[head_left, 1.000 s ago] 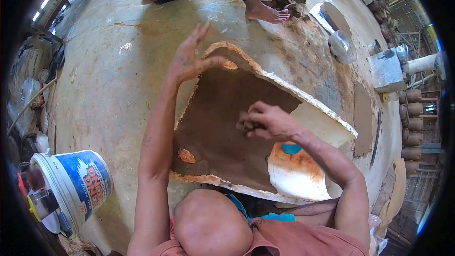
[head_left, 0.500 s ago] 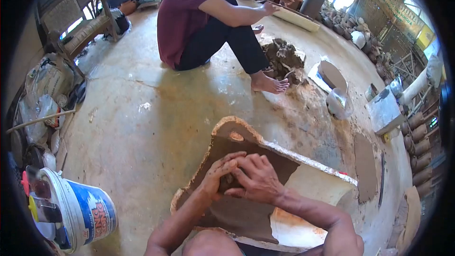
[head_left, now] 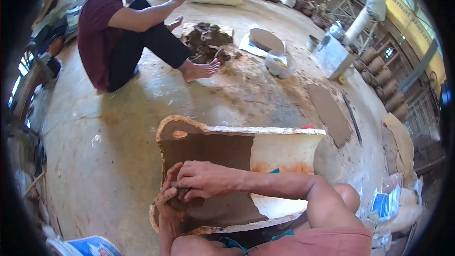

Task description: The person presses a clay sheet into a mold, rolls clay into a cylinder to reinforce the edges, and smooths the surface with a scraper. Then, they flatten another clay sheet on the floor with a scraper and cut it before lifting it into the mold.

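Both my hands are closed around a dark lump of wet clay (head_left: 193,202). My left hand (head_left: 169,193) cups it from the left, fingers upward and thumb toward the lump. From the right, my right hand (head_left: 204,179) curls over the top, its fingers meeting the left hand's. They are over the left end of a half-round plaster mould (head_left: 284,150), which lies open side up in front of me. Brown clay sheet (head_left: 227,149) lines the left part of its hollow; the right part shows bare white. A rounded lobe with an oval knob (head_left: 179,134) is at its far left corner.
Another person (head_left: 102,38) sits on the floor ahead, one arm stretched out, beside a clay heap (head_left: 208,42). A clay slab (head_left: 329,114) and a dark stick (head_left: 351,117) lie to the right. A paint bucket (head_left: 92,246) is at lower left.
My view has turned right, so the room appears shifted left. My hands, still around the clay lump, have moved toward the mould's left end.
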{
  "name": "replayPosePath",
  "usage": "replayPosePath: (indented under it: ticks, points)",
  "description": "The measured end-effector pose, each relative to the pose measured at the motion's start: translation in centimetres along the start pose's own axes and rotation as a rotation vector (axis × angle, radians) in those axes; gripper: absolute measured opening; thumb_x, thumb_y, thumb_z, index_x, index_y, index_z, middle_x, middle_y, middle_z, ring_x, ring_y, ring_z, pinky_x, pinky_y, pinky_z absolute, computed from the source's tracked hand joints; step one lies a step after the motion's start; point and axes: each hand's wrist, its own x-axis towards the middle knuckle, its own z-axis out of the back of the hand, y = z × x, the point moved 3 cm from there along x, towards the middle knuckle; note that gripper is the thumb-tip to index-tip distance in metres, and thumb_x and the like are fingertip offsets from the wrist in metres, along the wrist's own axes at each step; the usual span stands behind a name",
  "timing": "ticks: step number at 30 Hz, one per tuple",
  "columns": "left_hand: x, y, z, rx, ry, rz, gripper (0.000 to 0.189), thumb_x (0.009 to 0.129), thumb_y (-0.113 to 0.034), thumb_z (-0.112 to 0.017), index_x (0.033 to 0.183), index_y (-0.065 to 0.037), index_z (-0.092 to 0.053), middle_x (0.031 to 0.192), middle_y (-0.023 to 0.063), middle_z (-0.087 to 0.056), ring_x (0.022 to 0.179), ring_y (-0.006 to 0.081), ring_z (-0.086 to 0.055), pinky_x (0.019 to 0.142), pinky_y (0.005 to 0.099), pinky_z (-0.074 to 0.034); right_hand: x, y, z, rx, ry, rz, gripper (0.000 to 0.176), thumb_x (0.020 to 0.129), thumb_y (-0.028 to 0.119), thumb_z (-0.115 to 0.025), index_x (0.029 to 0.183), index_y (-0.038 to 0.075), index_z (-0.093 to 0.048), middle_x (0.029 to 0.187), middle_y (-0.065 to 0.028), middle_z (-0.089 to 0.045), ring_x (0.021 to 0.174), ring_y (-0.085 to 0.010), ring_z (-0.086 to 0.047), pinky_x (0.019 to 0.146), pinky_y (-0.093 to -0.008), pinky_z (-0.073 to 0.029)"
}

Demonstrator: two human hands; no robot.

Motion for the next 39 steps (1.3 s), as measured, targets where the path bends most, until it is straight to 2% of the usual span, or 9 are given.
replayPosePath:
  ticks: [9, 11, 15, 20, 24, 31, 33, 35, 39]
  points:
    - [-3.0, -1.3, 0.2, 0.083, -0.169, 0.196, 0.083, 0.069, -0.021, -0.080, 0.146, -0.001, -0.053, 0.124, 0.0124, -0.067, 0.111, 0.0251, -0.070, 0.093, 0.0380, -0.061, 0.0, 2.7, -1.2, -0.074, 0.018, 0.010, 0.034, 0.090, 0.033, -0.076, 0.095, 0.001, -0.066, 0.103, -0.0148, -0.068, 0.104, -0.0374, -0.065, 0.086, -0.0484, -0.056]
    - [-2.8, -2.3, 0.2, 0.279, -0.009, 0.167, 0.077, 0.070, -0.018, -0.082, 0.141, 0.000, -0.058, 0.109, 0.0106, -0.071, 0.098, 0.0225, -0.074, 0.087, 0.0354, -0.062, 0.6, 3.9, -0.1, -0.069, 0.136, -0.065, 0.034, 0.089, 0.033, -0.077, 0.093, 0.001, -0.067, 0.098, -0.0159, -0.068, 0.099, -0.0381, -0.067, 0.084, -0.0492, -0.056]
    - [-4.3, -7.1, -2.2, 0.905, -0.123, 0.014, 0.071, 0.075, -0.015, -0.083, 0.140, -0.001, -0.060, 0.088, 0.0063, -0.070, 0.074, 0.0155, -0.069, 0.068, 0.0289, -0.056, 0.5, 3.3, 1.8, -0.035, 0.464, -0.271, 0.031, 0.086, 0.032, -0.076, 0.087, 0.002, -0.070, 0.087, -0.0207, -0.068, 0.088, -0.0409, -0.069, 0.079, -0.0511, -0.057]
    - [-8.9, -11.9, 4.8, 0.908, -0.753, -0.524, 0.043, 0.095, -0.011, -0.073, 0.137, -0.006, -0.060, 0.080, 0.0029, -0.064, 0.056, 0.0087, -0.054, 0.050, 0.0236, -0.043, -2.5, -5.1, 6.7, -0.189, -0.122, -0.292, 0.021, 0.082, 0.020, -0.077, 0.096, 0.004, -0.075, 0.093, -0.0167, -0.072, 0.083, -0.0350, -0.070, 0.077, -0.0438, -0.057]
    - [-11.9, -10.9, 9.0, 0.990, -1.110, -0.735, 0.038, 0.098, -0.006, -0.071, 0.134, -0.005, -0.061, 0.082, 0.0018, -0.064, 0.061, 0.0062, -0.055, 0.052, 0.0213, -0.042, -4.6, -9.2, 7.5, -0.240, -0.196, -0.535, 0.027, 0.086, 0.005, -0.072, 0.112, 0.003, -0.077, 0.100, -0.0163, -0.074, 0.087, -0.0316, -0.073, 0.079, -0.0380, -0.059]
    - [-11.8, -4.2, 9.8, 1.023, -1.263, -0.742, 0.033, 0.095, 0.000, -0.070, 0.127, -0.003, -0.065, 0.093, 0.0051, -0.068, 0.070, 0.0097, -0.063, 0.061, 0.0265, -0.052, -4.4, -13.2, 1.5, -0.444, -0.054, -0.281, 0.031, 0.087, 0.007, -0.075, 0.117, 0.002, -0.073, 0.107, -0.0149, -0.070, 0.096, -0.0352, -0.070, 0.084, -0.0435, -0.057]
    - [-11.5, -3.8, 9.8, 1.022, -1.235, -0.723, 0.032, 0.095, 0.001, -0.069, 0.126, -0.002, -0.064, 0.094, 0.0057, -0.068, 0.074, 0.0104, -0.064, 0.065, 0.0271, -0.053, -3.3, -14.8, 1.1, -0.766, 0.012, -0.117, 0.029, 0.084, 0.010, -0.080, 0.112, 0.005, -0.075, 0.103, -0.0104, -0.070, 0.100, -0.0306, -0.068, 0.086, -0.0411, -0.057]
    - [-11.6, -3.9, 10.0, 1.013, -1.241, -0.681, 0.031, 0.095, 0.002, -0.069, 0.125, -0.002, -0.064, 0.094, 0.0059, -0.068, 0.075, 0.0105, -0.064, 0.066, 0.0272, -0.053, -2.5, -14.9, 1.6, -0.797, 0.039, -0.111, 0.038, 0.080, 0.018, -0.085, 0.113, 0.007, -0.073, 0.102, -0.0114, -0.067, 0.106, -0.0312, -0.064, 0.089, -0.0426, -0.055]
    - [-11.2, -4.4, 9.8, 1.057, -1.219, -0.646, 0.028, 0.094, 0.001, -0.070, 0.121, -0.002, -0.065, 0.095, 0.0059, -0.067, 0.077, 0.0104, -0.063, 0.068, 0.0268, -0.052, -1.3, -15.3, 2.7, -0.885, -0.231, -0.125, 0.076, 0.071, 0.035, -0.093, 0.137, 0.013, -0.065, 0.130, -0.0224, -0.064, 0.118, -0.0376, -0.064, 0.095, -0.0451, -0.055]
